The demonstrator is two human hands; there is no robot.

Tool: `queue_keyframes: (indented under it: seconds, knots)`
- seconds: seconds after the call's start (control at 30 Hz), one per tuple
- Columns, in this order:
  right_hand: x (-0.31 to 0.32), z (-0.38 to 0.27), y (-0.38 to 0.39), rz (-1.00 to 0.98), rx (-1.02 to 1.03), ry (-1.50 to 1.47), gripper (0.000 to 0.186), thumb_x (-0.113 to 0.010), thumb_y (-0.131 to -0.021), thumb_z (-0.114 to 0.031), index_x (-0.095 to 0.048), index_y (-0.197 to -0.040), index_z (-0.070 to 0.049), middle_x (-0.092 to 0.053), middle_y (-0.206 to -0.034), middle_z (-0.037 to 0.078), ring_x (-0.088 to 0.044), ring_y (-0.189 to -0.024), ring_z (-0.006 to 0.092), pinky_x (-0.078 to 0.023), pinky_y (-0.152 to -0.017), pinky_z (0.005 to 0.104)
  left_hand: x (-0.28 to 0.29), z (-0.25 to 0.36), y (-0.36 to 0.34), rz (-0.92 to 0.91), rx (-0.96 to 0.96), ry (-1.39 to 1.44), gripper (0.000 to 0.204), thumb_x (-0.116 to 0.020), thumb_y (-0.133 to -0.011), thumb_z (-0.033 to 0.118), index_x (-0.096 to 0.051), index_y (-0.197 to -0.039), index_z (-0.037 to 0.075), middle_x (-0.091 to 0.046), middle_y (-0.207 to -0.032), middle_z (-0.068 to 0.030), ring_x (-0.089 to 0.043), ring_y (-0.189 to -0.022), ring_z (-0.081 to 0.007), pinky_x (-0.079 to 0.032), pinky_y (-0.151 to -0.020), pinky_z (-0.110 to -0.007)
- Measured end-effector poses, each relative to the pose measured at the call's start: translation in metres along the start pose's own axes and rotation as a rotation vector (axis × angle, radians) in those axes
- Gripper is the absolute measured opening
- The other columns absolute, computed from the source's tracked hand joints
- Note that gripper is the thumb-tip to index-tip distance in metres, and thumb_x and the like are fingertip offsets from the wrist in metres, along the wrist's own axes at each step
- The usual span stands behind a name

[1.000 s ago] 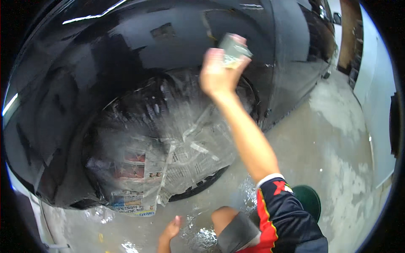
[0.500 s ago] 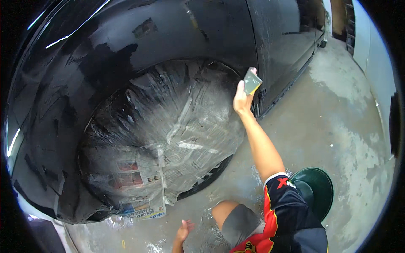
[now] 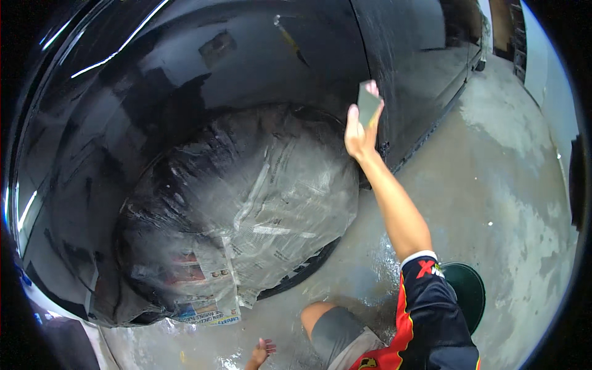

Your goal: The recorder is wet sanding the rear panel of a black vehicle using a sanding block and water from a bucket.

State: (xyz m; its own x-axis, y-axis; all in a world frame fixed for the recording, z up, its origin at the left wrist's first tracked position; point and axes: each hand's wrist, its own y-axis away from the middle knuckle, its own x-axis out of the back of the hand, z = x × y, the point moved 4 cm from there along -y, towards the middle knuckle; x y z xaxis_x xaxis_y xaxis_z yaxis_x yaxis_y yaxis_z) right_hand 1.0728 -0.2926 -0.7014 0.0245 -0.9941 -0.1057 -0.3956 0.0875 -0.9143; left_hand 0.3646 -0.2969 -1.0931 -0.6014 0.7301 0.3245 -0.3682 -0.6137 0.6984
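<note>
My right hand [image 3: 359, 137] is curled around a small grey-green block [image 3: 368, 107], up by the shiny black car [image 3: 327, 68] near the line of its door; I cannot tell if the block touches it. My left hand [image 3: 263, 351] is down low over the wet floor [image 3: 425, 203], fingers loose and apart, and newspaper [image 3: 290, 203] covers the wheel in front of me.

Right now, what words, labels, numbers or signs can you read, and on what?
Newspaper over the wheel: bold print at its lower edge, not copied; finer columns too blurred to read.
Dark sleeve: red mark and lettering, not copied.
Grey block in the right hand: no legible print.
</note>
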Motion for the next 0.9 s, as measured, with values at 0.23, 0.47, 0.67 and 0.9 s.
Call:
queue_keyframes:
  seconds: [0.23, 0.47, 0.67, 0.9]
  knots:
    - [-0.015, -0.036, 0.019, 0.050, -0.087, -0.033, 0.061, -0.043, -0.100, -0.029, -0.024, -0.152, -0.002, -0.022, -0.159, 0.019, -0.019, -0.148, 0.0355, -0.007, -0.118, 0.0564, -0.005, 0.010, 0.032, -0.002, 0.036, -0.011, 0.084, -0.018, -0.096, 0.070, -0.046, -0.139, 0.004, -0.064, -0.124, -0.0155, -0.063, -0.110, -0.0268, -0.045, -0.093, -0.039]
    - [-0.005, 0.011, 0.137, 0.070, -0.522, -0.061, 0.068, -0.036, -0.102, -0.033, -0.010, -0.152, 0.004, -0.012, -0.160, 0.023, -0.005, -0.150, 0.0341, 0.000, -0.119, 0.0501, -0.023, 0.003, 0.028, -0.012, 0.058, 0.035, 0.082, -0.020, -0.099, 0.065, -0.045, -0.137, -0.002, -0.066, -0.119, -0.0173, -0.064, -0.108, -0.0242, -0.048, -0.086, -0.032]
    - [0.023, -0.018, 0.177, -0.114, -0.616, -0.223, 0.060, -0.034, -0.105, -0.030, -0.017, -0.154, 0.000, -0.015, -0.162, 0.017, -0.010, -0.150, 0.0275, -0.005, -0.121, 0.0378, -0.012, -0.002, 0.019, -0.110, -0.013, -0.015, 0.083, -0.018, -0.098, 0.068, -0.045, -0.138, 0.001, -0.065, -0.121, -0.0158, -0.064, -0.107, -0.0243, -0.048, -0.094, -0.037]
    - [0.229, -0.039, 0.252, 0.124, -1.416, -0.652, 0.022, -0.059, -0.090, -0.014, -0.059, -0.105, 0.001, -0.060, -0.104, 0.012, -0.058, -0.104, 0.0258, -0.049, -0.098, 0.0511, 0.010, -0.015, -0.001, 0.029, -0.107, -0.147, 0.085, -0.016, -0.098, 0.067, -0.046, -0.135, -0.003, -0.066, -0.115, -0.0158, -0.062, -0.107, -0.0266, -0.048, -0.094, -0.040]
